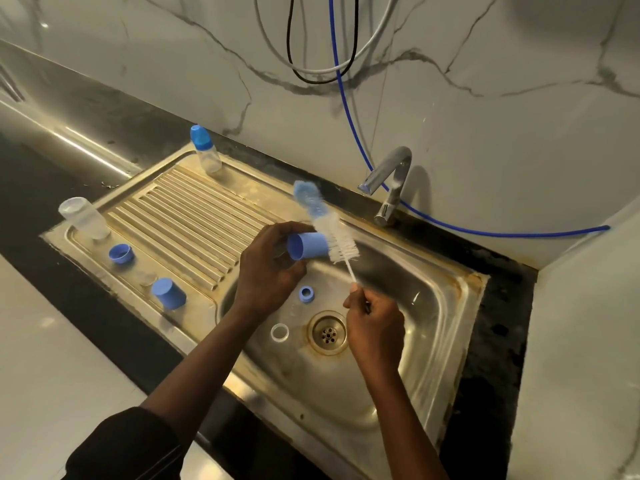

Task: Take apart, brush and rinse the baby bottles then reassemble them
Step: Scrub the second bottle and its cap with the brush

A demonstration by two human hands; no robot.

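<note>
Steadying a blue plastic cap (306, 246) for scrubbing, left hand (268, 268) grips it; right hand (375, 323), at four o'clock, pinches white-bristled brush (341, 242).

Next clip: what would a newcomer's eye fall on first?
Two hands over the steel sink: the left hand holds a blue bottle cap, the right hand a bottle brush, its white bristles right beside the cap. On the drainboard lie loose blue parts, and one assembled baby bottle stands at its back edge.
</note>
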